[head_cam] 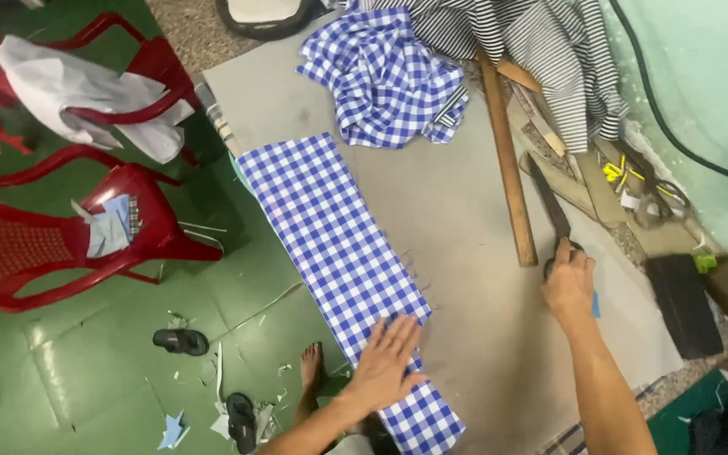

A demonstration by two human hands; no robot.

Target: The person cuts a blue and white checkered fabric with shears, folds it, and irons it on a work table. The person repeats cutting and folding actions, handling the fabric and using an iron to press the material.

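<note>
So the checked strip point(339, 253) is laid out flat along the left edge of the grey table point(465, 227), running from near the middle down to the bottom corner. It looks smoothed and squared up already, with a few loose threads fraying on its right side. Left hand point(385, 362) is spread wide open, palm down, pinning the near end of the strip. Right hand point(568, 282) is closed around the handles of the big shears point(549, 202), which lie on the table well off to the right, blades pointing away. No cut edge started that I can see, so I'd say laying out is done and cutting is what's left.

Further out: a wooden ruler point(507, 160) beside the shears, a crumpled checked pile point(385, 76), striped cloth point(524, 42), and red chairs point(69, 227) on the green floor.
</note>
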